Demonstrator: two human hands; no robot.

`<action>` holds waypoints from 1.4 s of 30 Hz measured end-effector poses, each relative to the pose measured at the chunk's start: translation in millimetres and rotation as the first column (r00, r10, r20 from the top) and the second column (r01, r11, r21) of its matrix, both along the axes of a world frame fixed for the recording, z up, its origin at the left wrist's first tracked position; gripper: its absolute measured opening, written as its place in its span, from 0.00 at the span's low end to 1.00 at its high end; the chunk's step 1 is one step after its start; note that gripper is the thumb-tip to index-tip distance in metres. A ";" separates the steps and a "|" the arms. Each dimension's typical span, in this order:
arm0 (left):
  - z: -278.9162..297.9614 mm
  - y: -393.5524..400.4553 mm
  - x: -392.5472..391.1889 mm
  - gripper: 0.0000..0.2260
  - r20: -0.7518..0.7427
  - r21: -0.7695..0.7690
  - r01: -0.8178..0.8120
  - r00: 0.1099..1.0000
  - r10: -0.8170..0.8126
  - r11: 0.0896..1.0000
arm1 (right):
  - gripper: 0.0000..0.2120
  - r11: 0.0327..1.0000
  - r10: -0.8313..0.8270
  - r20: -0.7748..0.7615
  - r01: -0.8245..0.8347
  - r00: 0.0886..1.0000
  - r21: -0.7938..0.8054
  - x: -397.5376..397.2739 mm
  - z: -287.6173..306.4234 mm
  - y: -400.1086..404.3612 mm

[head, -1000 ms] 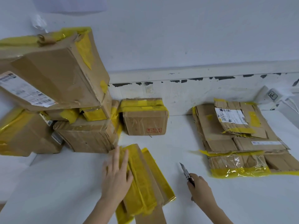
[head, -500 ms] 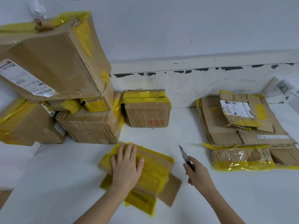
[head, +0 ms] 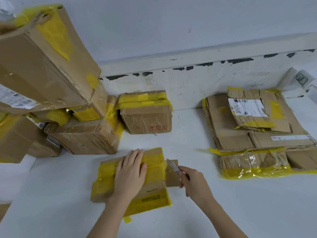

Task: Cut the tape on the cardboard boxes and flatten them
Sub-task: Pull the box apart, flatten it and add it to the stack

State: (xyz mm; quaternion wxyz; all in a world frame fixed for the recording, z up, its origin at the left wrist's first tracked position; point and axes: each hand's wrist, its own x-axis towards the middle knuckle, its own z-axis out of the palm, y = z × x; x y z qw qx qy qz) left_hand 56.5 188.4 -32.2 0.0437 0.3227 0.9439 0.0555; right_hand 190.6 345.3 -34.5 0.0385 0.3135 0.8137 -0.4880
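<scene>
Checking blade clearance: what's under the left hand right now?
The left hand presses flat on a yellow-taped cardboard box lying on the white table. The utility knife in the right hand points at the box's right edge. The box top beneath the palm is covered.

There is just the one view, from a camera on the person's head, tipped forward and down over a white table and facing the white wall at 12 o'clock. It sits close in: both forearms enter from 6 o'clock, the left hand and right hand fall just below centre, and the wide lens bows the stacked boxes at 10 o'clock outward. The flattened cardboard pile lies toward 3 o'clock, and with no second camera no part of the scene is shared.
</scene>
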 end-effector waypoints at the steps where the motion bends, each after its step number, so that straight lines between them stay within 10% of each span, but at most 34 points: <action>1: -0.2 -6.4 -7.1 0.22 0.021 -0.031 0.049 0.999 -0.048 0.998 | 0.12 1.000 0.001 0.017 -0.002 1.000 0.027 -1.8 -0.7 2.4; 42: -13.4 -6.1 -0.8 0.21 -0.050 -0.026 -0.142 0.989 0.141 0.989 | 0.14 0.895 0.243 0.164 -0.286 0.956 0.341 16.1 4.6 -0.9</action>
